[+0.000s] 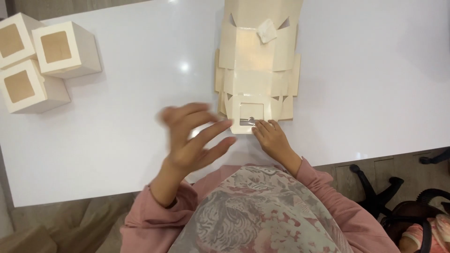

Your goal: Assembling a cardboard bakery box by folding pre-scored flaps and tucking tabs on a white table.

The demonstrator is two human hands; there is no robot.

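Right hand [273,139] fingertips press the flat box blank [248,115] (nothing clasped); left hand [194,138] hovers beside it, grip open.

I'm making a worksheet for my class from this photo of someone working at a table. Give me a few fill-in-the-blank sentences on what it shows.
1. The right hand rests its fingertips on the near end of the stack of flat ____ blanks.
2. The left hand is open above the ____ table and touches nothing.
3. At the table's far left corner stand ____ folded boxes, each with a square window.

Missing words: box; white; three
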